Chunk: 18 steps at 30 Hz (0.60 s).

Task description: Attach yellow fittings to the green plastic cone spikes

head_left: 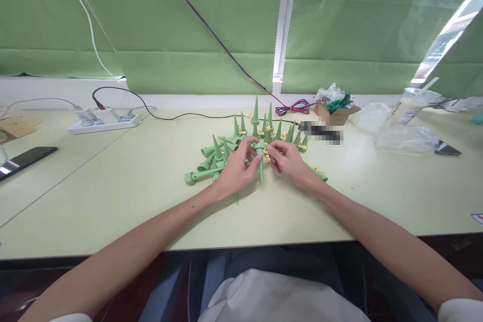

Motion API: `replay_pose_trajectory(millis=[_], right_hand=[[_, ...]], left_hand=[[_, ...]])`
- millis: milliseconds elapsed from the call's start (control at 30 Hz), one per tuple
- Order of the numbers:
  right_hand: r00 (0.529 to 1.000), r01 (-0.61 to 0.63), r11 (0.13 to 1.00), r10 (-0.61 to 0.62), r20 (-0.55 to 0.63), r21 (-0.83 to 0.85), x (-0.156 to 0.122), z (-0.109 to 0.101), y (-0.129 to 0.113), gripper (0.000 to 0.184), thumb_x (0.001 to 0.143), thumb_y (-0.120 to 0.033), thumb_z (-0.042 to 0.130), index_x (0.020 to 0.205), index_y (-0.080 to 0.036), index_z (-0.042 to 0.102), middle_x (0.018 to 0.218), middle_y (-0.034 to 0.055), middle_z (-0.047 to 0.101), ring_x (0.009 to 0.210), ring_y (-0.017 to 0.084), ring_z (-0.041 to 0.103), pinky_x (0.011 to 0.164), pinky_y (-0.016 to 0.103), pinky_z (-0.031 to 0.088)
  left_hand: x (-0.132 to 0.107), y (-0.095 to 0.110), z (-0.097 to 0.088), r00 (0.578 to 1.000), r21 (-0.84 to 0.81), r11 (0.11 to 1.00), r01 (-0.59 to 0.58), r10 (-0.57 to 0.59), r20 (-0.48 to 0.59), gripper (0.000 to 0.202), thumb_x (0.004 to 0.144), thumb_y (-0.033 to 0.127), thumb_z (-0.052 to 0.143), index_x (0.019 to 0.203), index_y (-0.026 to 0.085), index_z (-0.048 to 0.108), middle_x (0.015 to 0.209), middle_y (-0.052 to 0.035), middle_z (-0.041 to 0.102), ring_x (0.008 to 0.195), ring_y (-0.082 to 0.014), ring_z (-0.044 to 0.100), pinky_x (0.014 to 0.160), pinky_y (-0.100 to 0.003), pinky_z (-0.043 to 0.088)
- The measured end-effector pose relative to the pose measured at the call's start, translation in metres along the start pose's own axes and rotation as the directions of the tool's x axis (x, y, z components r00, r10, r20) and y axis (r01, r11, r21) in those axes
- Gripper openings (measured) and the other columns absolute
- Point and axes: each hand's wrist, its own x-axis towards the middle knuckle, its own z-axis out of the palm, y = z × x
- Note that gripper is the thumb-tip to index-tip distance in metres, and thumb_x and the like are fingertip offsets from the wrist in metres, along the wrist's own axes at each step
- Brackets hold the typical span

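Observation:
My left hand (pixel 238 167) is closed around a green plastic cone spike (pixel 260 160), which points down toward the table. My right hand (pixel 287 159) pinches a small yellow piece (pixel 267 153) right beside the spike's wide top end. Both hands meet over a pale green table (pixel 113 196). Just behind them stand several green spikes (pixel 260 123) upright with yellow bits among them. Several more green spikes (pixel 206 163) lie on their sides to the left of my left hand.
A white power strip (pixel 103 122) with plugged cables sits at the back left, a dark phone (pixel 26 158) further left. A cardboard box (pixel 335 110) with green and clear wrap, clear plastic bags (pixel 400 136) and a plastic cup (pixel 413 103) are at the back right. Green blinds behind.

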Motion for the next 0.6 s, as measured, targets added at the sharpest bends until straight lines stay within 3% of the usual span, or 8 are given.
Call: replay_pose_trajectory(millis=[267,600], right_hand=[[1.000,-0.017,1.000,0.017,0.004,-0.010,-0.0009,0.0001,-0.0023,0.036,0.093,-0.044,0.057,0.068,-0.021,0.050,0.045,-0.0052,0.046,0.039,0.010,0.042,0.045,0.025,0.034],[1.000,-0.028,1.000,0.028,-0.005,-0.010,-0.0008,-0.0002,-0.0022,0.037,0.092,-0.046,0.058,0.066,-0.021,0.049,0.044,-0.0050,0.047,0.038,0.010,0.042,0.044,0.025,0.034]], left_hand=[[-0.0002,-0.0022,0.0004,0.998,0.066,0.996,-0.058,0.058,0.007,0.035,0.097,0.031,0.049,0.131,0.022,0.044,0.083,-0.0007,0.058,0.073,-0.0154,0.058,0.066,-0.027,0.047],[-0.0003,-0.0054,0.0006,0.995,0.134,0.986,-0.094,0.092,0.025,0.038,0.098,0.029,0.046,0.136,0.023,0.040,0.083,-0.0009,0.059,0.074,-0.0166,0.059,0.069,-0.029,0.047]])
